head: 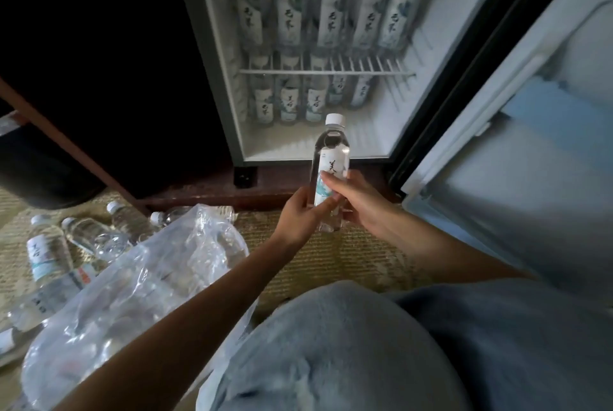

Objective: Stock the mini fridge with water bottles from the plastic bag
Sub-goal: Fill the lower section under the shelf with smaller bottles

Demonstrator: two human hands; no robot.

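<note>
**Fridge stock: mostly filled, one bottle in hand**

Unstocked: several loose bottles (49, 254) lay on the floor at far left, beside the bag (142, 278). Stocked: the fridge (215, 79) held a full upper row. The lower level held bottles at left and rear, and its right front was bare. Judged well past halfway.

In hand: the left hand (300, 215) gripped the lower body of one upright bottle (330, 158) before the fridge sill. The right hand (361, 201) curled round its label from the other side.

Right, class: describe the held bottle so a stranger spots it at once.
Find the open mini fridge. In front of its bottom compartment, one water bottle is upright, white cap up. Unlike the shelved bottles and the floor bottles by the plastic bag, the left hand and right hand hold it.
</note>
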